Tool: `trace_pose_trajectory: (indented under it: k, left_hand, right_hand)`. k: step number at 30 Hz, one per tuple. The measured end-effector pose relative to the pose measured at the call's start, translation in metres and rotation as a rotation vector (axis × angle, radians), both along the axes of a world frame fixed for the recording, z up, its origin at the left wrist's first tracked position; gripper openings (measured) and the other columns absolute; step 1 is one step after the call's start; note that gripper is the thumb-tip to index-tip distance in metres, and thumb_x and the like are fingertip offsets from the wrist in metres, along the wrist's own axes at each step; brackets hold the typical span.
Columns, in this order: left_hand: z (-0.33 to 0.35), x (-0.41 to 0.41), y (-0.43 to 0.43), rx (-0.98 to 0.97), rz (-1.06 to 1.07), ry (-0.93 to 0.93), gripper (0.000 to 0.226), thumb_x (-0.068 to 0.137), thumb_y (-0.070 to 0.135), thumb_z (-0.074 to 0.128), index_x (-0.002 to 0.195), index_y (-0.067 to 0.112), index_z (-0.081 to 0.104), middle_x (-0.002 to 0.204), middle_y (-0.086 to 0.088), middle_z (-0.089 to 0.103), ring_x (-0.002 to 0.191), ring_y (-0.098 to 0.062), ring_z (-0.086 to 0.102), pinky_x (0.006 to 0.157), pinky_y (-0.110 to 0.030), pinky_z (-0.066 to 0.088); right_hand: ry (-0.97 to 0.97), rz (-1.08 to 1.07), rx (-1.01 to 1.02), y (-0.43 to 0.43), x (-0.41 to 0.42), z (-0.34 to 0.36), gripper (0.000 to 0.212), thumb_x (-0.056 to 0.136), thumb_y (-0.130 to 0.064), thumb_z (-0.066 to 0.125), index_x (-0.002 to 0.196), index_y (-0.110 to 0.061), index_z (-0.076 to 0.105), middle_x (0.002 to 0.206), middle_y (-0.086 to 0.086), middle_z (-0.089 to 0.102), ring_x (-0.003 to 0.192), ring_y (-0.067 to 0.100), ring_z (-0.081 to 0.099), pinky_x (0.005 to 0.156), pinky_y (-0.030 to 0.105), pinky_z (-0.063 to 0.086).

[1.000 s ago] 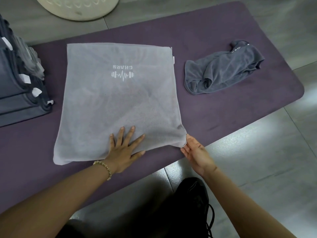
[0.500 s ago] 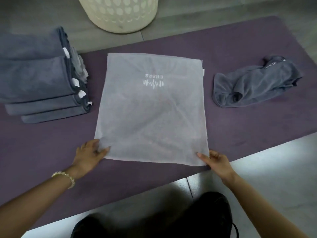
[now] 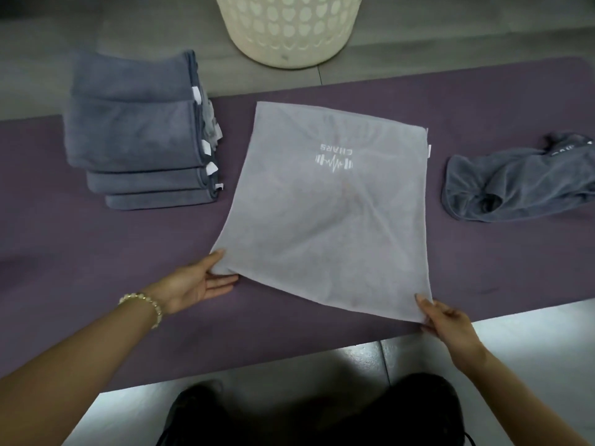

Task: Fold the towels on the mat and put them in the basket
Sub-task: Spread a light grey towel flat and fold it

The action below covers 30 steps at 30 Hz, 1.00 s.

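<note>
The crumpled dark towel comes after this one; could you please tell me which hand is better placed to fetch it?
Probably the right hand: the crumpled dark towel lies far right on the mat. The left hand pinches the light towel at its opposite near corner and would have to cross over.

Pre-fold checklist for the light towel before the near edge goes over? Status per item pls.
1. The left hand pinches the light towel at its near-left corner: ok.
2. The right hand pinches the near-right corner: ok.
3. Towel spread flat on the mat: ok.
4. The folded stack and crumpled towel lie apart from it: ok.
5. Room in the basket: cannot tell, its inside is out of view.
</note>
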<state>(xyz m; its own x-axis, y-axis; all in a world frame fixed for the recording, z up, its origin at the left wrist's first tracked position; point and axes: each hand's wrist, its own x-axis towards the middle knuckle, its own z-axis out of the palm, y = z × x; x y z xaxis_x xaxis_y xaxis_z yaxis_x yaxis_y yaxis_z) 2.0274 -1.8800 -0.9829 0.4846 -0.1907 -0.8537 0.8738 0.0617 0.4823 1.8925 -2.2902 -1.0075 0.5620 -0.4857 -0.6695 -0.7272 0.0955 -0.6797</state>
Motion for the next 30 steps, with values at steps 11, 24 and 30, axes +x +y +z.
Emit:
trace_pose_trajectory:
  k: [11, 24, 30]
  left_hand:
    - [0.000, -0.007, 0.013, 0.410, -0.236, -0.301, 0.026, 0.084, 0.025, 0.070, 0.102, 0.006, 0.068, 0.097, -0.005, 0.071, 0.081, -0.009, 0.066, 0.060, -0.009, 0.052]
    - [-0.009, 0.008, -0.071, 0.988, -0.626, -0.880, 0.052, 0.085, 0.034, 0.067, 0.128, 0.015, 0.044, 0.131, -0.006, 0.035, 0.121, -0.026, 0.033, 0.104, -0.035, 0.028]
    - [-0.024, -0.018, -0.195, 0.498, -1.192, -1.093, 0.052, 0.097, 0.043, 0.039, 0.143, 0.019, 0.036, 0.147, 0.001, 0.034, 0.137, -0.020, 0.028, 0.114, -0.029, 0.017]
  right_hand:
    - [-0.071, -0.128, 0.197, -0.018, -0.010, 0.022, 0.018, 0.078, -0.014, 0.072, 0.091, -0.003, 0.070, 0.088, 0.007, 0.074, 0.074, 0.010, 0.070, 0.069, 0.015, 0.056]
    - [0.240, -0.158, 0.271, -0.019, 0.023, 0.013, 0.027, 0.077, -0.028, 0.078, 0.071, -0.018, 0.053, 0.064, 0.000, 0.044, 0.063, 0.010, 0.041, 0.065, 0.023, 0.043]
    - [0.298, -0.187, 0.456, -0.023, 0.024, 0.026, 0.027, 0.076, -0.024, 0.077, 0.071, -0.016, 0.051, 0.050, -0.004, 0.043, 0.052, 0.010, 0.035, 0.041, 0.018, 0.042]
